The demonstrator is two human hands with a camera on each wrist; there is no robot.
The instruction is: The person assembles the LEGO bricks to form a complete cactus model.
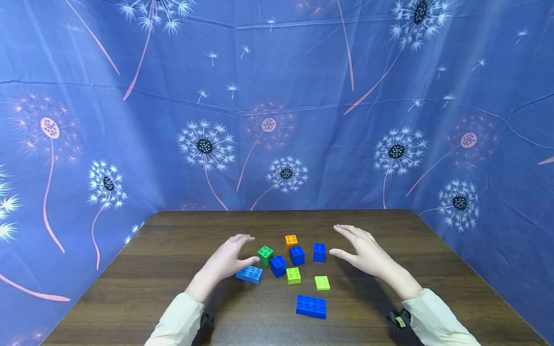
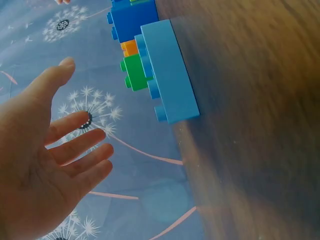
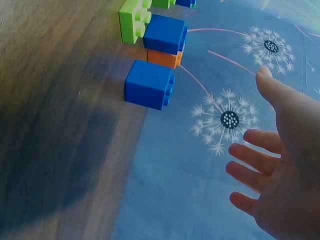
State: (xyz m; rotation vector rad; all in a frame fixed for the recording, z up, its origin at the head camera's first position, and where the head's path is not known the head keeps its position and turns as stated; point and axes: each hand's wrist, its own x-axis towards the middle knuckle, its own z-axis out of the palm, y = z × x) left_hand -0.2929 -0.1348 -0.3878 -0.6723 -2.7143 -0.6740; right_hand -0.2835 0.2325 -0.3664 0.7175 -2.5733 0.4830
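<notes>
Left hand [image 1: 227, 258]: fingers loosely spread, holding nothing — green brick [image 1: 265, 255] just rightward.
Right hand [image 1: 365, 253]: fingers parted, empty too — rightmost small blue brick [image 1: 319, 253] just leftward.

We see a bench [image 1: 138, 288] of dark brown wood, its grain running crosswise and its far corners rounded. Behind it and along both sides we have a blue cloth [image 1: 285, 67], marked with creases. On the cloth we make out white dandelions [image 1: 205, 146] with dark centres, fainter pink dandelions [image 1: 50, 128], pink stems [image 1: 46, 197] and small white seeds [image 1: 232, 89] scattered between the larger heads.
</notes>
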